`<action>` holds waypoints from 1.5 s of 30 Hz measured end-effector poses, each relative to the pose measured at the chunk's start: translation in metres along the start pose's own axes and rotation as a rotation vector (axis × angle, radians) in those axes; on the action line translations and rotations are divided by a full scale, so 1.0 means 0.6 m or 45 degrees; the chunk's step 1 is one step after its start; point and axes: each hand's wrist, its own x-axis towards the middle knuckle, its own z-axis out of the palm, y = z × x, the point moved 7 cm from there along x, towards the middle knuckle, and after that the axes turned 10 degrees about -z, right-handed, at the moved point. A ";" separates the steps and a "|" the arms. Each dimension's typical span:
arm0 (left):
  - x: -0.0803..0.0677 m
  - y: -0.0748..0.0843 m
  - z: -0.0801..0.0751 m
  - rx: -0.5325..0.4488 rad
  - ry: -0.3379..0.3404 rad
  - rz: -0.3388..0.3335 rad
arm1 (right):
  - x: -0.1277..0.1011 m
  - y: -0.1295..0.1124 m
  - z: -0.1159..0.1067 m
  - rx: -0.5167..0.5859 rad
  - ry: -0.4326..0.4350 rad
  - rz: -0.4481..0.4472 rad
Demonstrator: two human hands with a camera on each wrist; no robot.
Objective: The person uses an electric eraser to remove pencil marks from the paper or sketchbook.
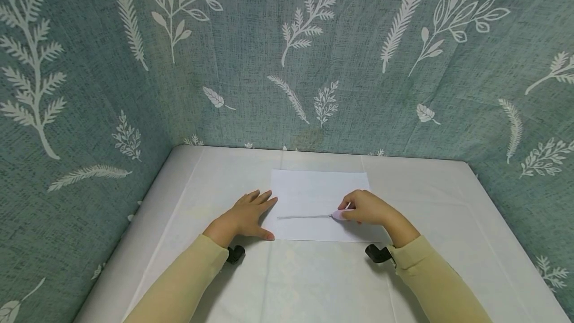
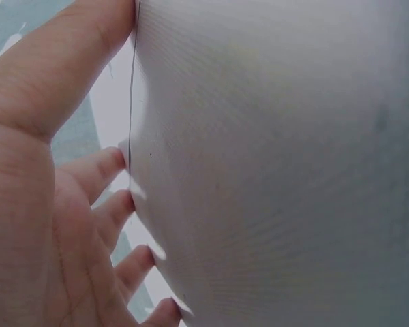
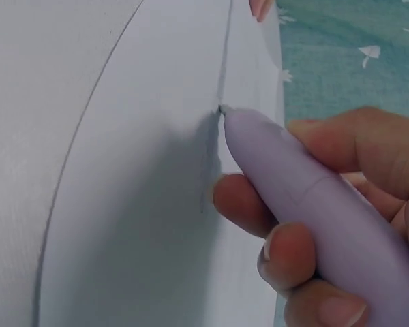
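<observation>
My right hand [image 1: 369,208] grips a thick lilac pen [image 3: 313,197] with a narrow tapered tip, thumb and fingers wrapped around its barrel. The tip touches a white sheet of paper [image 1: 318,188]. From it a grey line [image 1: 302,217] runs left across the sheet's lower half. In the right wrist view a fainter stroke [image 3: 204,194] continues past the tip, within the hand's shadow. At the sheet's left edge my left hand [image 1: 244,217] lies palm down, fingers spread, thumb and fingertips along the edge.
The paper lies on a table with a white cloth [image 1: 323,283]. Teal fabric with white leaf prints [image 1: 251,64] hangs around the back and sides. Black wrist mounts [image 1: 378,253] show below both hands.
</observation>
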 end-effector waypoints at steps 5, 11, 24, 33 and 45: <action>-0.001 0.001 -0.001 0.004 -0.006 -0.005 | 0.002 0.000 0.000 0.001 -0.003 -0.004; -0.003 0.003 -0.003 0.001 -0.011 -0.010 | 0.000 -0.004 0.003 0.026 -0.031 -0.027; -0.002 0.003 -0.002 0.007 -0.006 -0.006 | 0.000 0.001 0.000 0.025 -0.003 0.002; -0.001 0.001 0.000 0.020 -0.007 -0.019 | 0.003 -0.003 0.002 0.032 -0.048 0.003; -0.001 0.002 -0.001 -0.004 -0.004 -0.005 | 0.006 -0.008 0.000 0.043 -0.026 -0.035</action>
